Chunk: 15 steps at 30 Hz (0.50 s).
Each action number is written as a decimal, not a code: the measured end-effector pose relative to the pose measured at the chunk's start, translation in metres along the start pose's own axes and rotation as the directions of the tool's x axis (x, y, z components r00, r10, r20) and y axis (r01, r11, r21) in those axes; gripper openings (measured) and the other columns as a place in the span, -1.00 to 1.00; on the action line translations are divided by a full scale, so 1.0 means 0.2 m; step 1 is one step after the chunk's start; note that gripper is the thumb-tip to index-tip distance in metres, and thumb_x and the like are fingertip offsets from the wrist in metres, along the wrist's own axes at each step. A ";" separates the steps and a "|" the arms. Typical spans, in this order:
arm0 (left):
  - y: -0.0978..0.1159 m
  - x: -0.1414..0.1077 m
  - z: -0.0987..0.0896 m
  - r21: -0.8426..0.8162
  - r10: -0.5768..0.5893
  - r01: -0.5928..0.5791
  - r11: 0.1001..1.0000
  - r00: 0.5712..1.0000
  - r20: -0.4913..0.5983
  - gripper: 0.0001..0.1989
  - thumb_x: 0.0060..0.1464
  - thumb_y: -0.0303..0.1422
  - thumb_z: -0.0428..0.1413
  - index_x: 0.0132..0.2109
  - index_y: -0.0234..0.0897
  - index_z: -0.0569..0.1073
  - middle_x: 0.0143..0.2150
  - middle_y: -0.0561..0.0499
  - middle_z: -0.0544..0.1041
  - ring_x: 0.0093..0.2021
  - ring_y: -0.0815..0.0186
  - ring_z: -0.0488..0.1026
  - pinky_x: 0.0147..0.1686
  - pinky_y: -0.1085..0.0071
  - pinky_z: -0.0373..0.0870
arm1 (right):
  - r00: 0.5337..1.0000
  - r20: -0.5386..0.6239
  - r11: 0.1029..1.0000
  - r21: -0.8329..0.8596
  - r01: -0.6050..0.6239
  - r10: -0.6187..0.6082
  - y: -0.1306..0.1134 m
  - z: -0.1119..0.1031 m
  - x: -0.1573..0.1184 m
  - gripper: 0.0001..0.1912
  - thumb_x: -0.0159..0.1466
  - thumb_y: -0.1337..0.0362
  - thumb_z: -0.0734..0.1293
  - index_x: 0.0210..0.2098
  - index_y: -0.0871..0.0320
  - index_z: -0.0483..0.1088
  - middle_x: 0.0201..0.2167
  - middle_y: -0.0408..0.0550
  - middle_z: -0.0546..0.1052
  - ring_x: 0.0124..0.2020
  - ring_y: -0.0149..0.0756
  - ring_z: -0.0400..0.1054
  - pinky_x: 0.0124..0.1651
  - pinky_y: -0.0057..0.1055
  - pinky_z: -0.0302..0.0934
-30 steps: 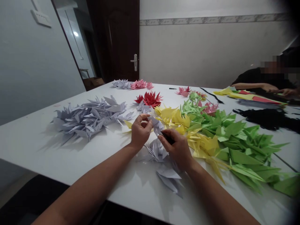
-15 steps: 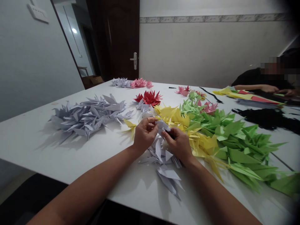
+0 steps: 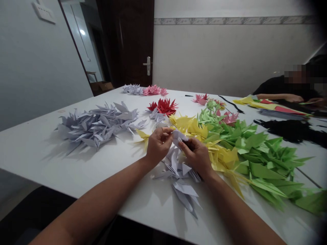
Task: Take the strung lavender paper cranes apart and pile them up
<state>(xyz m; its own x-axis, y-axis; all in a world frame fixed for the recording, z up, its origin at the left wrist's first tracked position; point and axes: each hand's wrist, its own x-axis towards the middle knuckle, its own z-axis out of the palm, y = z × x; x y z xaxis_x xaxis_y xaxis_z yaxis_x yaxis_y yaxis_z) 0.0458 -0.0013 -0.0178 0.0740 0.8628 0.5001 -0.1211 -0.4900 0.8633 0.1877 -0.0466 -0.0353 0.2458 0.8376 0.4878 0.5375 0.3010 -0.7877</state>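
Note:
Between my two hands is a pale white folded paper crane (image 3: 179,136), partly covered by my fingers. My left hand (image 3: 160,143) pinches its left side with thumb and fingertips. On the other side, my right hand (image 3: 196,153) grips it, thumb on top and fingers curled. Just below lies a small heap of white paper cranes (image 3: 176,165), with a loose one (image 3: 186,195) nearer the table's front edge. Yellow paper cranes (image 3: 190,126) lie directly behind and to the right of my hands.
The white table (image 3: 122,180) carries a large white crane pile (image 3: 97,126) on the left and a green pile (image 3: 265,153) on the right. Red cranes (image 3: 163,106) and pink cranes (image 3: 153,90) sit farther back. Black strands (image 3: 291,129) lie near another person (image 3: 276,85) at the far right.
My hands stay in almost the same place, and the held paper crane has turned slightly between my fingers. The whole view has shifted a little.

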 end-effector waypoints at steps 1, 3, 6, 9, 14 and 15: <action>0.00 0.02 -0.01 -0.023 -0.014 0.013 1.000 0.999 -0.043 -0.82 -0.10 -0.36 0.20 -0.29 -0.29 0.43 -0.39 0.04 0.48 -0.45 0.42 0.44 -0.39 0.47 0.47 | 1.000 -0.010 0.998 0.069 0.006 -0.005 -0.01 0.00 0.00 -0.74 0.13 0.09 0.34 -0.40 0.19 0.39 -0.52 -0.10 0.47 -0.49 -0.36 0.31 -0.45 -0.45 0.17; 0.01 0.06 -0.02 -0.128 -0.102 0.085 0.988 0.985 -0.138 -0.81 -0.11 -0.35 0.19 -0.30 -0.28 0.38 -0.40 0.09 0.44 -0.48 0.44 0.43 -0.43 0.46 0.49 | 0.999 -0.052 0.979 0.202 0.011 0.000 -0.04 0.00 -0.01 -0.72 0.13 0.09 0.35 -0.31 0.19 0.39 -0.44 -0.06 0.49 -0.44 -0.34 0.35 -0.43 -0.45 0.21; 0.02 0.10 -0.04 -0.357 -0.351 0.273 0.893 0.920 -0.174 -0.78 -0.11 -0.38 0.17 -0.28 -0.26 0.30 -0.46 0.16 0.38 -0.53 0.47 0.42 -0.47 0.45 0.50 | 0.995 -0.091 0.949 0.316 -0.021 0.052 -0.07 0.01 -0.02 -0.72 0.12 0.09 0.36 -0.33 0.19 0.38 -0.46 -0.08 0.47 -0.50 -0.39 0.31 -0.51 -0.49 0.18; 0.04 0.12 -0.04 -0.496 -0.500 0.399 0.771 0.862 -0.084 -0.77 -0.11 -0.45 0.15 -0.28 -0.26 0.25 -0.48 0.18 0.38 -0.56 0.49 0.42 -0.47 0.46 0.49 | 0.995 -0.039 0.922 0.383 -0.065 0.086 -0.08 0.01 -0.02 -0.71 0.10 0.08 0.37 -0.35 0.19 0.37 -0.53 -0.14 0.43 -0.60 -0.47 0.24 -0.61 -0.53 0.11; 0.07 0.12 -0.04 -0.570 -0.531 0.412 0.711 0.846 -0.051 -0.79 -0.10 -0.52 0.12 -0.30 -0.25 0.25 -0.49 0.17 0.42 -0.57 0.51 0.42 -0.48 0.51 0.46 | 0.993 -0.003 0.861 0.498 -0.102 0.119 -0.08 0.00 -0.01 -0.71 0.11 0.07 0.37 -0.36 0.18 0.34 -0.61 -0.23 0.39 -0.71 -0.54 0.14 -0.70 -0.57 0.04; 0.07 0.12 -0.05 -0.569 -0.532 0.417 0.709 0.845 -0.044 -0.80 -0.10 -0.52 0.12 -0.31 -0.25 0.26 -0.48 0.16 0.43 -0.56 0.50 0.42 -0.48 0.52 0.45 | 0.993 0.004 0.852 0.512 -0.105 0.120 -0.08 0.00 -0.01 -0.71 0.11 0.07 0.37 -0.37 0.17 0.34 -0.61 -0.23 0.39 -0.72 -0.55 0.13 -0.71 -0.57 0.03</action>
<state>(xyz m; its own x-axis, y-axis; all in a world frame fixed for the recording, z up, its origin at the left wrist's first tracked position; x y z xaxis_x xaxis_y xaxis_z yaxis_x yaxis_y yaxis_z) 0.0369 0.0139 0.0057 0.0838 0.9957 -0.0400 -0.6185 0.0834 0.7814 0.1790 -0.0518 -0.0240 0.3059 0.8694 0.3881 0.0192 0.4019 -0.9155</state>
